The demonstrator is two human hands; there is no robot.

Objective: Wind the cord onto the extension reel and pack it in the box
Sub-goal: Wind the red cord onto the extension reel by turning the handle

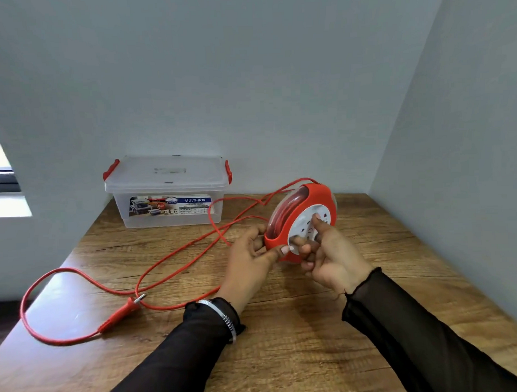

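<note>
Between both hands, reel [300, 220] held upright on edge above table [286, 356], socket face toward right hand [326, 252]. Left hand [250, 254] grips red rim, thumb on face; right fingers curled on white hub. Loose cord [165, 257] trails left to plug [120, 313]. Lidded box [167, 190] behind, nearer left.
</note>
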